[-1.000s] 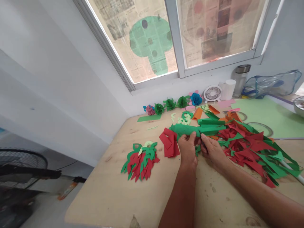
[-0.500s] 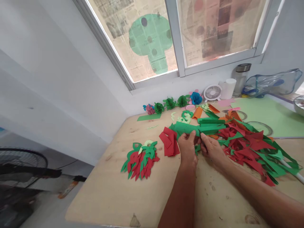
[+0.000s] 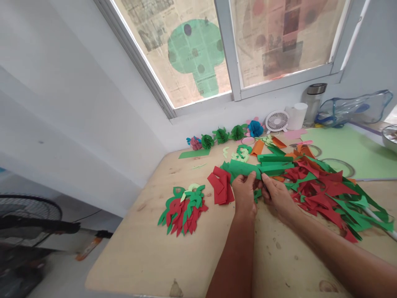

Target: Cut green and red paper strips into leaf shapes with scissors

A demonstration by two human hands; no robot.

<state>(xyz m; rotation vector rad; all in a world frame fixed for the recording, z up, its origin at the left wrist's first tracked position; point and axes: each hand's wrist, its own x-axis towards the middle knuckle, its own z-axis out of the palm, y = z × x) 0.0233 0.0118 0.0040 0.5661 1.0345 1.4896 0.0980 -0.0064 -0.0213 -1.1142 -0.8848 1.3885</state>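
Note:
My left hand (image 3: 245, 192) is closed on a folded piece of green paper (image 3: 245, 169), thumb on top, over the middle of the table. Close against it, my right hand (image 3: 276, 194) grips a pair of dark scissors (image 3: 262, 179), mostly hidden by the fingers, with the blades at the paper's right end. Folded red paper pieces (image 3: 223, 191) lie just left of my left hand. Farther left is a pile of red and green paper cut-outs (image 3: 185, 211). Red paper scraps (image 3: 331, 186) mixed with green ones are heaped to the right of my hands.
Paper pompom flowers (image 3: 221, 135) line the wall beneath the window. A small white fan (image 3: 277, 121), a white cup (image 3: 299, 116) and a glass bottle (image 3: 314, 105) stand at the back right. Light green sheets (image 3: 372, 153) lie at the right. A larger black fan (image 3: 31, 211) is left of the table.
Almost nothing differs. Both hands keep their grip and place at the green paper; the view has shifted very slightly.

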